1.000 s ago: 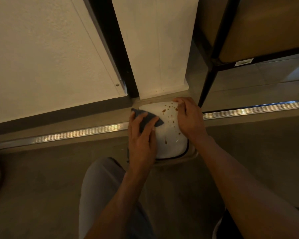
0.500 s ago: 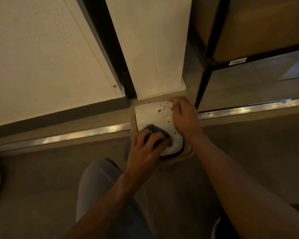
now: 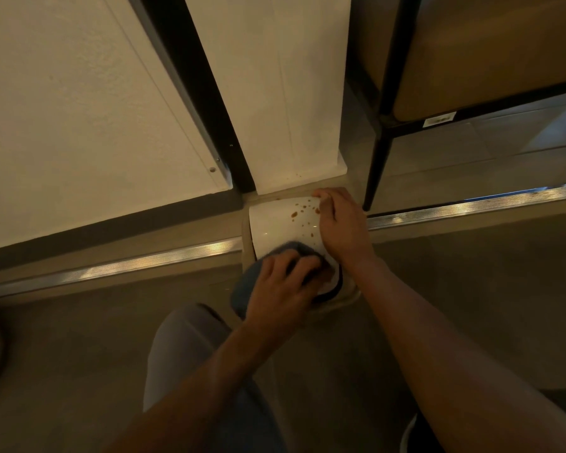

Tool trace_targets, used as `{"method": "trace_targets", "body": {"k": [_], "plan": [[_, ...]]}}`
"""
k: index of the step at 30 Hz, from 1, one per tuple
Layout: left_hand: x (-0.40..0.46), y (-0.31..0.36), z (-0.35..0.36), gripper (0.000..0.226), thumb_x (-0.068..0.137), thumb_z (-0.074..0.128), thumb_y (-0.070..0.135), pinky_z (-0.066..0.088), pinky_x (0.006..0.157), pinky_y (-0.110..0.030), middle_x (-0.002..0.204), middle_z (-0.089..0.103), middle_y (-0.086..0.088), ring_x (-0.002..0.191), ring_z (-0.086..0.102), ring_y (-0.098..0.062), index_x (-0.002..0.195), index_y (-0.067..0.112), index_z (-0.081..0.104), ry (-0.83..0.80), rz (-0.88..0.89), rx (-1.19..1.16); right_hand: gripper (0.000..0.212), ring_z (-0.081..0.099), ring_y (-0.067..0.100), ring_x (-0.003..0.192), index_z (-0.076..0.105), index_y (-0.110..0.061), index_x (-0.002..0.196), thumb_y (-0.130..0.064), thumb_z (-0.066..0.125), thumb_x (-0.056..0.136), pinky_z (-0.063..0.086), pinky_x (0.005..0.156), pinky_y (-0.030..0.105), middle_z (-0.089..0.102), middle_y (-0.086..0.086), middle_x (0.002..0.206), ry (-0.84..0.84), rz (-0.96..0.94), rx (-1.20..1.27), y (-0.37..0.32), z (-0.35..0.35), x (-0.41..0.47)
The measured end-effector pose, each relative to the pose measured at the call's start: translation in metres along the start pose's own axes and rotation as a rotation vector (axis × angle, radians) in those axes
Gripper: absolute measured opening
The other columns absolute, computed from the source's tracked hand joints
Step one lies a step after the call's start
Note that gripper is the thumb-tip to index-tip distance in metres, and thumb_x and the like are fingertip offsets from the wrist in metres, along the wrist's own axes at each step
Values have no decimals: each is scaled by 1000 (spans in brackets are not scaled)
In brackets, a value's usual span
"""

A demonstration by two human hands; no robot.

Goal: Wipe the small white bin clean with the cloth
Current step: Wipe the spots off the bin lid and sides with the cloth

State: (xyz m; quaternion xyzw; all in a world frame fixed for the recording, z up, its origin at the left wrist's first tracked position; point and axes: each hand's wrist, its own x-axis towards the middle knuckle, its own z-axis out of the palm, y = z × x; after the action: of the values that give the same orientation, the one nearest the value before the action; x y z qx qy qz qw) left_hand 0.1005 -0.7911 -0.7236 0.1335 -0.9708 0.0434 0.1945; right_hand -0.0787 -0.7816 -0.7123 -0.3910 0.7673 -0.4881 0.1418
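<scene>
The small white bin (image 3: 275, 223) stands on the floor at the foot of a white pillar. Brown spots (image 3: 303, 209) speckle the far right part of its lid. My left hand (image 3: 281, 289) presses a dark blue cloth (image 3: 245, 286) against the near edge of the lid, fingers curled over the cloth. My right hand (image 3: 340, 223) grips the bin's far right edge, fingers hooked over the rim, and hides that side.
A white pillar (image 3: 275, 93) and a white wall panel (image 3: 79, 109) rise behind the bin, split by a black strip. A metal floor rail (image 3: 128, 263) runs left and right. A black-framed furniture leg (image 3: 376, 165) stands to the right. My grey-trousered knee (image 3: 190, 348) is below.
My left hand slid the cloth from the far left of the lid down to its near edge. The right hand kept its grip on the bin.
</scene>
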Motion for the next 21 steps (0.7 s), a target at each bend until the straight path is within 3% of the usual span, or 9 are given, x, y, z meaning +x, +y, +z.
{"method": "trace_targets", "body": {"k": [3, 6, 9, 13, 15, 19, 21], "plan": [[-17, 2, 5, 54, 77, 72, 27, 33, 97, -42, 133, 44, 1, 119, 40, -28, 131, 27, 64, -40, 74, 32, 31, 54, 7, 96, 64, -13, 117, -20, 36, 105, 39, 85, 19, 61, 3, 117, -1, 0, -7, 0, -1, 0], [-25, -20, -3, 55, 77, 79, 31, 35, 97, -44, 134, 46, 0, 121, 42, -31, 128, 28, 62, -19, 32, 35, 32, 55, 9, 96, 64, -13, 117, -20, 36, 105, 39, 85, 19, 61, 3, 118, -3, -2, -4, 0, 0, -1], [-10, -34, -16, 41, 86, 62, 36, 37, 99, -48, 131, 49, -7, 120, 42, -37, 126, 25, 61, 14, -116, -19, 31, 57, 13, 99, 65, -12, 116, -18, 37, 105, 41, 85, 21, 62, 5, 117, 18, -11, -7, 0, 1, -1], [29, -25, -16, 31, 93, 51, 22, 43, 90, -47, 121, 61, -10, 108, 51, -36, 117, 20, 70, 120, -378, -94, 30, 57, 14, 101, 65, -9, 114, -16, 37, 105, 43, 87, 23, 62, 6, 115, 32, -22, 14, 0, 2, -2], [30, -14, -10, 30, 92, 54, 23, 43, 93, -47, 123, 59, -8, 110, 50, -36, 118, 21, 69, 138, -340, -100, 30, 56, 11, 100, 64, -10, 115, -17, 37, 105, 40, 85, 20, 62, 6, 116, 20, -16, 12, 0, 2, -1], [-5, -12, -6, 41, 85, 59, 34, 35, 100, -45, 131, 46, 0, 121, 43, -34, 125, 28, 58, 36, -98, -60, 31, 53, 5, 95, 63, -13, 116, -20, 35, 106, 35, 79, 6, 61, 2, 116, 6, -4, 21, 1, 1, -1], [-8, -22, -9, 38, 86, 61, 30, 38, 97, -46, 130, 50, -1, 120, 46, -35, 124, 29, 59, 60, -164, -55, 30, 54, 6, 95, 64, -12, 116, -19, 36, 106, 36, 79, 6, 61, 2, 115, 20, -9, 21, 2, 2, -2]]}}
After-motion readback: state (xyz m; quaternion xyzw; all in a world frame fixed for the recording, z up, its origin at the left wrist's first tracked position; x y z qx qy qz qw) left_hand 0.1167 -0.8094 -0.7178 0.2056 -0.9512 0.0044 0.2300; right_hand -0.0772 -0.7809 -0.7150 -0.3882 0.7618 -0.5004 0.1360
